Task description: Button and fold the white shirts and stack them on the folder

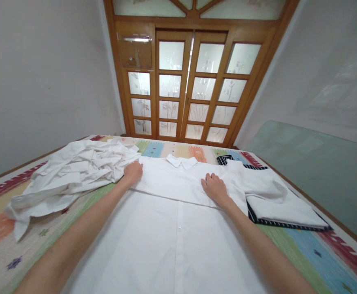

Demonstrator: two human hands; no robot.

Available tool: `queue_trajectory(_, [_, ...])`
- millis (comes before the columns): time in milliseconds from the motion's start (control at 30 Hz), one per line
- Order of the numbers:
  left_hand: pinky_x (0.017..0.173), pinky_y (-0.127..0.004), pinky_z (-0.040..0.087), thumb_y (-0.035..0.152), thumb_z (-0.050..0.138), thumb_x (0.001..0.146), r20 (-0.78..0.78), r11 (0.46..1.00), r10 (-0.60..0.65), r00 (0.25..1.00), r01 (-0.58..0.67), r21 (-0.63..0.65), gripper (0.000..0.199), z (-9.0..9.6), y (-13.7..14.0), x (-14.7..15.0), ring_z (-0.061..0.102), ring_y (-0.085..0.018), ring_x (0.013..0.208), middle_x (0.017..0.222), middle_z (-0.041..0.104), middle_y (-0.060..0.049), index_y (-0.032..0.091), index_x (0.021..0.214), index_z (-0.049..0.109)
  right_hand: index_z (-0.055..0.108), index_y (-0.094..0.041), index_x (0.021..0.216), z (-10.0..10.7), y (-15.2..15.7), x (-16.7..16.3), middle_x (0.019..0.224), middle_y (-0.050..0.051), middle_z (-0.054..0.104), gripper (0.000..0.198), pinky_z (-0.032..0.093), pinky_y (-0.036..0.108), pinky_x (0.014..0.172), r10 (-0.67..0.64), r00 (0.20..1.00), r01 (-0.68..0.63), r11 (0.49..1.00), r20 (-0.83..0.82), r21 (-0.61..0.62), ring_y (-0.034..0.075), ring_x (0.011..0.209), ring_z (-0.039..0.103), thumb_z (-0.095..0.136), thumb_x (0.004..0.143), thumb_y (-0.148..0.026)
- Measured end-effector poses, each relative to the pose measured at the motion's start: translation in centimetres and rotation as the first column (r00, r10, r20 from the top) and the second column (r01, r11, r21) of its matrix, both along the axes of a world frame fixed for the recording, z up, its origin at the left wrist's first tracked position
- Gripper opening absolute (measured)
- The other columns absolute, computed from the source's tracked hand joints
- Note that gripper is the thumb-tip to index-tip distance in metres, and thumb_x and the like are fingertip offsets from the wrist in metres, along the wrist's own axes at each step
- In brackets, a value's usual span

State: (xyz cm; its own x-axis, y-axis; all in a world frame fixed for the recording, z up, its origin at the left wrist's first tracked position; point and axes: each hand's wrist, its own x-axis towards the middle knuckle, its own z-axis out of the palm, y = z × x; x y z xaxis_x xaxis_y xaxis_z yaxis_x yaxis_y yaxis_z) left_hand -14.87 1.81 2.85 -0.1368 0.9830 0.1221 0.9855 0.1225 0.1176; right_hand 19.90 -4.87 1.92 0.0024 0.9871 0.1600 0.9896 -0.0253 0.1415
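I'm counting two hands, one white shirt (pixel 148 232), one crumpled white heap (pixel 86 163) left, one white bundle (pixel 288 208) right, over black striped cloth (pixel 253 214). The shirt lies spread mid-cover — collar (pixel 181 162) far off, placket (pixel 179 245) running down its middle. My left hand (pixel 133 172) curls at its left edge; my right hand (pixel 215 188) rests on it, fingers bent — whether either pinches fabric, I can't tell.

The bottom edge of my view crops the white shirt (pixel 154 241) and my forearms (pixel 83 228), my right hand (pixel 214 188) hides a patch of that shirt, whether my left hand (pixel 133 173) pinches I cannot tell, and a folded garment (pixel 284 206) partly covers the striped cloth (pixel 251 214).
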Motion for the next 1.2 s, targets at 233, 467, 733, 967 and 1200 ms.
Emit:
queue_trajectory(233, [0.080,-0.039,0.049,0.035,0.021,0.099,0.089,0.990,0.104,0.991,-0.112,0.090,0.048,0.8,-1.1,0.5,0.066,-0.032,0.101,0.103,0.068,-0.024,0.006,0.116,0.055,0.057,-0.011,0.110,0.2,-0.1,1.2,0.106,0.017,0.065,0.037,0.043,0.034,0.080,-0.019,1.000,0.020,1.000,0.016,-0.001,0.026,0.100,0.063,0.029,0.101,-0.034])
queue_trajectory(467, [0.078,-0.038,0.049,0.033,0.022,0.099,0.130,0.988,0.143,0.981,-0.149,0.034,0.045,0.9,-1.0,-0.1,0.065,-0.032,0.103,0.106,0.067,-0.025,0.006,0.118,0.053,0.067,-0.010,0.102,0.8,-0.6,2.2,0.100,0.018,0.070,0.046,0.046,0.034,0.077,-0.035,0.999,0.036,0.999,0.033,-0.022,0.027,0.095,0.068,0.028,0.101,-0.035])
queue_trajectory(733, [0.082,-0.040,0.048,0.031,0.027,0.098,-0.041,0.989,0.118,0.992,-0.114,0.092,0.042,-0.1,-1.9,0.5,0.064,-0.032,0.104,0.107,0.066,-0.025,0.007,0.115,0.057,0.073,-0.010,0.096,0.9,-0.4,3.5,0.096,0.021,0.071,0.058,0.049,0.035,0.073,-0.089,0.995,0.089,0.996,0.053,0.006,0.029,0.089,0.070,0.026,0.101,-0.042])
queue_trajectory(967, [0.082,-0.040,0.049,0.032,0.028,0.097,-0.019,0.989,0.136,0.991,-0.134,0.064,0.043,0.2,-2.1,0.3,0.064,-0.033,0.106,0.107,0.067,-0.024,0.007,0.113,0.060,0.073,-0.012,0.098,0.2,-0.5,4.3,0.096,0.018,0.072,0.050,0.048,0.033,0.072,-0.136,0.990,0.136,0.990,0.018,0.039,0.028,0.090,0.070,0.030,0.100,-0.037])
queue_trajectory(1200, [0.081,-0.040,0.049,0.037,0.029,0.096,0.002,0.987,0.146,0.989,-0.146,0.066,0.043,0.0,-2.0,-0.2,0.064,-0.032,0.103,0.105,0.067,-0.022,0.010,0.113,0.058,0.072,-0.011,0.101,0.1,-0.4,4.2,0.099,0.020,0.071,0.048,0.048,0.034,0.074,-0.140,0.990,0.140,0.990,0.013,-0.008,0.028,0.093,0.069,0.031,0.100,-0.035])
